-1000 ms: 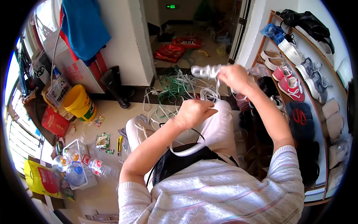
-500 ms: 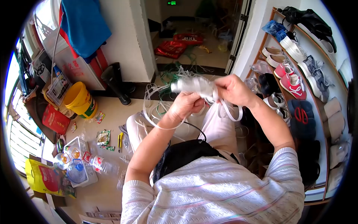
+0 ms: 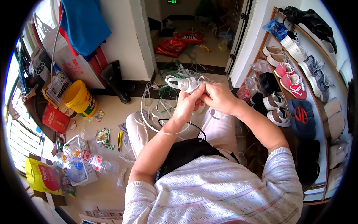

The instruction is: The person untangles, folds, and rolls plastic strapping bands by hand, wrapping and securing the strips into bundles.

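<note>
A small bundle of white plastic strapping [image 3: 184, 83], wound into loops, is held in front of me above my knees. My left hand [image 3: 187, 102] pinches the near end of the bundle from the left. Closed against it, my right hand [image 3: 219, 98] grips at the same end, with its fingertips meeting those of the left; what exactly lies under them is hidden. One long strand curves down from the bundle's left and passes across my left forearm. Beyond my hands, a tangle of white and green strapping [image 3: 164, 98] spreads over the floor towards the doorway.
A shoe rack [image 3: 289, 97] full of shoes stands close on my right. To the left are a yellow bucket [image 3: 79, 99], black boots [image 3: 118, 84], a white basket [image 3: 89, 173] with plastic bottles, and a yellow cutter knife [image 3: 120, 141] on the floor. Red bags [image 3: 170, 47] lie past the doorway.
My right hand has turned and come in against the left. The bundle, blurred before, now shows its open loops, and the loop that hung below the right hand is gone from there.
</note>
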Demonstrator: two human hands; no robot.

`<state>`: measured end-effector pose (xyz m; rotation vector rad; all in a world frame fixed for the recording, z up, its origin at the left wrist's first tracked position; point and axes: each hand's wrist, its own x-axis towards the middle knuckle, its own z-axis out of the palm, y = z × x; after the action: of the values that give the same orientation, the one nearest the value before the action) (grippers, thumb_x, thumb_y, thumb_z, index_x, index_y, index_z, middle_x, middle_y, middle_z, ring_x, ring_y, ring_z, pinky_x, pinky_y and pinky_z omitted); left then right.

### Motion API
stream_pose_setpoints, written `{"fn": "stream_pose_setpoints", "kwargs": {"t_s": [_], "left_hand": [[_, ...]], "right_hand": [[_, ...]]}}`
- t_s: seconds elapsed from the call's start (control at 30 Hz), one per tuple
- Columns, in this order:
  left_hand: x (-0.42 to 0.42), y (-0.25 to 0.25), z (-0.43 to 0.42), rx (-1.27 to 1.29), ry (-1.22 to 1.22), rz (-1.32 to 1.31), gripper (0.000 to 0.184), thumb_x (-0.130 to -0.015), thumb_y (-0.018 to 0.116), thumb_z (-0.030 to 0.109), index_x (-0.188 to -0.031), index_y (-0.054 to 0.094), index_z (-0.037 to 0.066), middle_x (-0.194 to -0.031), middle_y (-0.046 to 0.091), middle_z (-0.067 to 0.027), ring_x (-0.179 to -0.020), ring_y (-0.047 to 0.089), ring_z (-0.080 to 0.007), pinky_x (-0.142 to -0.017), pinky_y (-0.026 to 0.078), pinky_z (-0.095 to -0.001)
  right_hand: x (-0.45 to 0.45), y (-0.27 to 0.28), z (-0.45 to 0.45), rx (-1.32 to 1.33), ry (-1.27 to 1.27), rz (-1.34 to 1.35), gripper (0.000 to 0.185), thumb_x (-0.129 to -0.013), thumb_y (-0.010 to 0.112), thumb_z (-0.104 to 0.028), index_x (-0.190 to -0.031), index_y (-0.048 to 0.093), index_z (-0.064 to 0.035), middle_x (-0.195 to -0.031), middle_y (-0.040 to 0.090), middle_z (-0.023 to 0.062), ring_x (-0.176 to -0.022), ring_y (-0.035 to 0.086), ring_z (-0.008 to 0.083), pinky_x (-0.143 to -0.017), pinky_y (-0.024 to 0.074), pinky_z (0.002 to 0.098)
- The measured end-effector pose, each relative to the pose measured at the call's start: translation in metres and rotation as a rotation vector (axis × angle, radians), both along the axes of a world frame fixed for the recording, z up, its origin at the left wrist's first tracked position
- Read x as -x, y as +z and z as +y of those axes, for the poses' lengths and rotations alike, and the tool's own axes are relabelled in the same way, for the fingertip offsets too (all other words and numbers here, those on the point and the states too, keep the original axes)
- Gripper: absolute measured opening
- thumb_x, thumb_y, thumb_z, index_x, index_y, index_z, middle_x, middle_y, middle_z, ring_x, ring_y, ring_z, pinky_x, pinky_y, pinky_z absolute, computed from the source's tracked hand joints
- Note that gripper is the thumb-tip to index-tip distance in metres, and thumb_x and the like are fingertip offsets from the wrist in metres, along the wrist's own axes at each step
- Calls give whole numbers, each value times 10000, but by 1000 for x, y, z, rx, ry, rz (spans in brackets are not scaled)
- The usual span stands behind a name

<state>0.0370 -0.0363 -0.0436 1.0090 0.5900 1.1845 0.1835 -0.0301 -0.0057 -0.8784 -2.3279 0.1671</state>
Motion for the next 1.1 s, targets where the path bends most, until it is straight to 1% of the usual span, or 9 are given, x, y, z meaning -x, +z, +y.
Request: {"fn": "stream_pose_setpoints", "kwargs": {"t_s": [0.2, 0.33, 0.43, 0.5, 0.6, 0.77, 0.93, 1.0, 1.1], "left_hand": [[-5, 4, 0, -56, 62, 48, 202, -877, 552, 273, -781, 491, 107, -570, 369, 48, -455, 272, -38, -393, 190, -199], [-5, 6, 0, -109, 86, 99, 243, -871, 563, 311, -828, 509, 78, -581, 411, 34, -466, 322, -39, -399, 244, -205], [-2, 7, 4, -239, 30, 199, 380, -844, 598, 352, -1026, 541, 24, -656, 504, 12, -520, 418, -60, -468, 368, -220], [-13, -5, 5, -414, 118, 308, 374, -852, 589, 350, -969, 518, 2, -609, 489, 18, -510, 422, -84, -459, 358, -251], [-9, 2, -7, -568, 118, 801, 341, -831, 595, 251, -1033, 492, -3, -571, 526, -86, -522, 509, -178, -517, 405, -315], [-2, 9, -15, -880, 114, 1351, 174, -750, 546, 104, -896, 507, 18, -664, 591, -153, -628, 578, -339, -571, 461, -402], [24, 49, -4, -1220, 48, 1521, 80, -702, 561, 58, -775, 587, 77, -703, 559, -58, -664, 604, -261, -562, 490, -357], [37, 62, -1, -1392, 25, 1409, 73, -719, 591, 93, -790, 604, 87, -690, 554, -43, -647, 593, -266, -555, 481, -362], [53, 59, 8, -1235, -106, 1064, 141, -760, 623, 164, -873, 631, 79, -755, 591, -63, -651, 609, -187, -560, 479, -293]], "right_hand": [[-9, -4, -16, 90, -215, -118, 223, -707, 561, -121, -846, 456, 18, -729, 587, 188, -699, 575, 368, -617, 454, 427], [-22, -28, -1, 152, -140, 121, 218, -707, 552, -104, -882, 476, 2, -702, 588, 178, -657, 592, 328, -575, 454, 402], [-25, -2, -17, 672, -17, 390, 130, -849, 501, -135, -895, 493, -14, -614, 527, 42, -538, 527, 146, -487, 416, 292], [-29, 7, -18, 831, -27, 519, 177, -937, 438, -179, -884, 518, -31, -584, 466, -47, -482, 452, 49, -447, 373, 210], [-41, -2, 14, 437, -175, 334, 217, -923, 464, -212, -827, 513, -24, -535, 456, -17, -468, 469, 60, -414, 366, 248], [-42, -5, 18, -24, -437, -135, 182, -863, 484, -178, -785, 503, -15, -646, 564, 211, -628, 560, 386, -551, 432, 465], [-35, -19, -5, 159, -124, -582, 187, -833, 479, -166, -752, 562, -20, -695, 584, 213, -647, 575, 371, -602, 451, 450], [-37, -2, -19, 129, 165, -464, 190, -862, 488, -142, -774, 599, -13, -659, 595, 161, -574, 586, 272, -548, 457, 375], [-40, 38, -35, 709, 310, -63, 164, -880, 515, -122, -857, 632, -8, -600, 561, 41, -527, 538, 120, -508, 434, 273]]}}
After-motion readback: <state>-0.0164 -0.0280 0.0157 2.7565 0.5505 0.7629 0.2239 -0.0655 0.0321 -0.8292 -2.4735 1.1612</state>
